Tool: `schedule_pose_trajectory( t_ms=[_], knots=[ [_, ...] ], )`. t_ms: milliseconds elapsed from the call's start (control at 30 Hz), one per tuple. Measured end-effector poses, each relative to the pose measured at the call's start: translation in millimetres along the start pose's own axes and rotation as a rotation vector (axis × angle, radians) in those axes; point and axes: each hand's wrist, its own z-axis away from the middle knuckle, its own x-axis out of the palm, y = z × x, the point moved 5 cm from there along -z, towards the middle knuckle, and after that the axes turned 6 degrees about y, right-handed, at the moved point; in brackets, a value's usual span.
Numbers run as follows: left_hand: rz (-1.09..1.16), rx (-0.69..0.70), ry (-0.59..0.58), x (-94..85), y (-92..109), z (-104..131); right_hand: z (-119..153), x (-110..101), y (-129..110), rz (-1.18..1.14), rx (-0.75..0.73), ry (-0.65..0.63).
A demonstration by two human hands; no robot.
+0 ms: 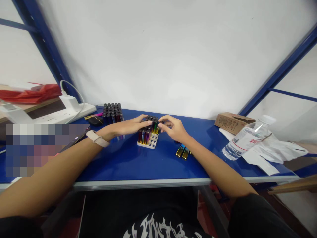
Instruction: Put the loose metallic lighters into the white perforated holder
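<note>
A white rack with round holes stands near the middle of the blue table. Upright in it are several slim, shiny cylinders with dark tops and coloured metallic sides; holes at its front right are bare. My left hand curls around the far left of this group, thumb lying against the tops, other fingers mostly hidden behind. At the rack's right edge, my right hand pinches one shiny cylinder between thumb and fingers. Gold and dark cylinders lie flat beside my right forearm, which partly covers them.
A block of upright dark-topped cylinders stands at the back left, near a black mouse-like object and a white power strip. On the right are a water bottle, a cardboard box and white plastic bags. A wall closes the back.
</note>
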Motion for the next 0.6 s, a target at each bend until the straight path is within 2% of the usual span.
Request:
schedule_pose_trajectory(
  t_ms=[67,233,433,600],
  knots=[
    [0.013,-0.043,-0.016,0.7,1,2,0,-1,-1,0.047,-0.047,0.033],
    [-0.006,-0.042,-0.009,0.1,4,3,1,-5,-9,0.144,-0.163,0.044],
    [0.034,0.009,-0.015,1.6,1,1,2,-4,-14,0.25,-0.288,0.007],
    [0.013,0.093,-0.008,1.6,-1,-2,3,1,-13,0.284,-0.306,-0.012]
  ],
)
